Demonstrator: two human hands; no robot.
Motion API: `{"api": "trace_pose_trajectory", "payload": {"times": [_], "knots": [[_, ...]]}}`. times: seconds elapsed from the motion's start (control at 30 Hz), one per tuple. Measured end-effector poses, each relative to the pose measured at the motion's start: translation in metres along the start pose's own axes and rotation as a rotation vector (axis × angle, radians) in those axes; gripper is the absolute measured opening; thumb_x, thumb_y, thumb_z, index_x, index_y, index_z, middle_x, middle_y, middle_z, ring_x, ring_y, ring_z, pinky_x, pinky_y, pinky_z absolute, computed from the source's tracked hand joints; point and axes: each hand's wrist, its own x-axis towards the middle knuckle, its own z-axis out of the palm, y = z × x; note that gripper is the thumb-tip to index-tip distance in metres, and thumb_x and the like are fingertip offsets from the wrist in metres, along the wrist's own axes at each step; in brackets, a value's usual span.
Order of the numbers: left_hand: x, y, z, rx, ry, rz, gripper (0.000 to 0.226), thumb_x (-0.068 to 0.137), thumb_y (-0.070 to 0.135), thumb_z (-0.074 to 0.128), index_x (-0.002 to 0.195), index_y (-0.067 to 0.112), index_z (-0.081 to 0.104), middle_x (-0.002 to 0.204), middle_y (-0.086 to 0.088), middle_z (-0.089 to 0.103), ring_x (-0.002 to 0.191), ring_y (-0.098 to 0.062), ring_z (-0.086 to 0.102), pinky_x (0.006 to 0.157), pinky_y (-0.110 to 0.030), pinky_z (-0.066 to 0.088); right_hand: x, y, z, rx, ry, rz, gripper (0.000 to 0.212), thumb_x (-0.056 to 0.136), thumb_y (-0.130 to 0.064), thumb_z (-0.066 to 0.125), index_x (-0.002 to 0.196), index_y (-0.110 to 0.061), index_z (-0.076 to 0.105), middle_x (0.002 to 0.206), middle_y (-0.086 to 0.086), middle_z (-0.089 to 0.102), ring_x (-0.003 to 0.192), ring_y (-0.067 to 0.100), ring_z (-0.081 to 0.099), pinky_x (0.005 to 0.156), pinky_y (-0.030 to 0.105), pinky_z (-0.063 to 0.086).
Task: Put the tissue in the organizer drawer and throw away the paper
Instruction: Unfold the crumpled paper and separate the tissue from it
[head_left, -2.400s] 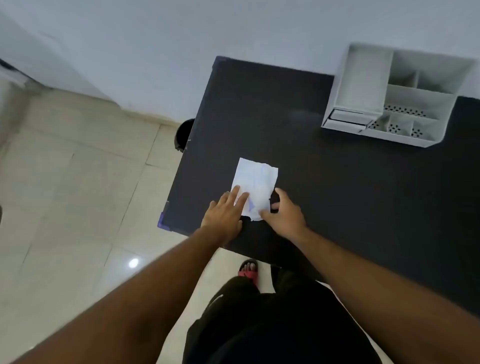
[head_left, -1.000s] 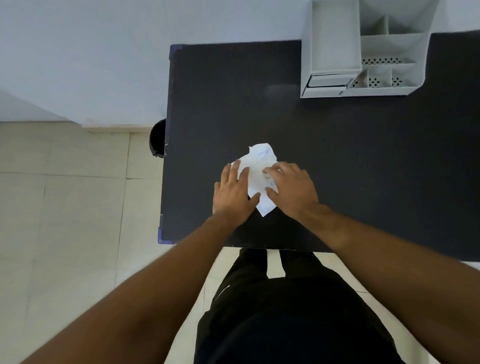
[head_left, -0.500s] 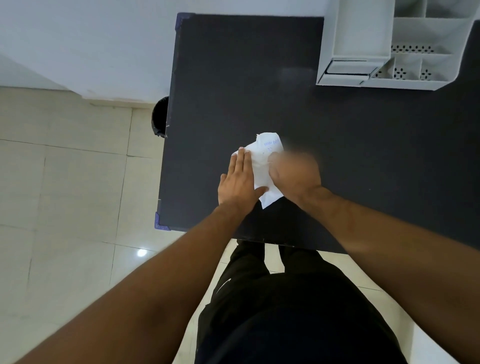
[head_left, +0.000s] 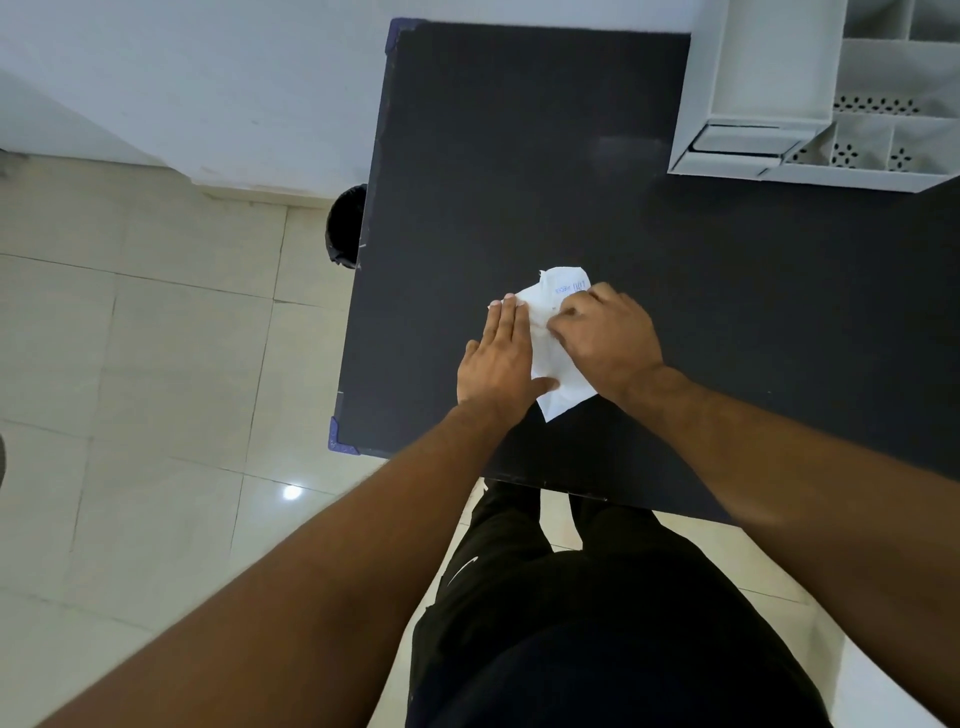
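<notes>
A white tissue packet (head_left: 553, 364) with blue print lies on the black table (head_left: 519, 156) near its front left. My left hand (head_left: 501, 358) lies flat on the packet's left edge, fingers straight. My right hand (head_left: 605, 340) sits on the packet's right side with its fingertips curled and pinching the wrapper near the middle. The white organizer (head_left: 810, 98) stands at the table's back right; its small drawer (head_left: 737, 140) at the front looks closed. Much of the packet is hidden under my hands.
A black trash bin (head_left: 345, 226) stands on the tiled floor just left of the table, partly hidden by the table's edge. A white wall runs behind the table. My legs stand at the table's front edge.
Both hands closed in over the packet. My left hand flattened on its left edge, and my right hand moved onto it and curled its fingertips into the wrapper, which is now crumpled.
</notes>
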Motion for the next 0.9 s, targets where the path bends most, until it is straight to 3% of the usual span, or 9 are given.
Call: {"api": "trace_pose_trajectory", "payload": {"times": [0.23, 0.53, 0.9], "knots": [[0.001, -0.002, 0.001, -0.007, -0.011, -0.002, 0.107, 0.092, 0.052, 0.065, 0.160, 0.010, -0.007, 0.169, -0.002, -0.012, 0.155, -0.018, -0.011, 0.121, -0.048, 0.022, -0.002, -0.011, -0.009, 0.305, -0.008, 0.247, 0.025, 0.102, -0.026, 0.047, 0.104, -0.013, 0.068, 0.096, 0.007, 0.072, 0.090, 0.026, 0.063, 0.068, 0.039, 0.054], [0.003, -0.003, 0.000, 0.064, -0.021, 0.021, 0.107, 0.092, 0.053, 0.064, 0.159, 0.008, -0.005, 0.169, -0.005, -0.011, 0.155, -0.021, -0.010, 0.119, -0.048, 0.025, -0.005, -0.017, -0.007, 0.455, 0.028, 0.386, 0.023, 0.102, -0.026, 0.046, 0.107, -0.014, 0.065, 0.092, 0.007, 0.072, 0.078, 0.028, 0.066, 0.067, 0.040, 0.054], [0.002, -0.001, 0.000, 0.072, -0.025, 0.025, 0.108, 0.091, 0.050, 0.067, 0.160, 0.007, -0.005, 0.169, -0.007, -0.009, 0.155, -0.023, -0.009, 0.120, -0.048, 0.024, -0.008, -0.013, -0.004, 0.588, 0.107, 0.408, 0.021, 0.101, -0.022, 0.051, 0.109, -0.013, 0.068, 0.096, 0.009, 0.075, 0.083, 0.029, 0.069, 0.074, 0.044, 0.056]]}}
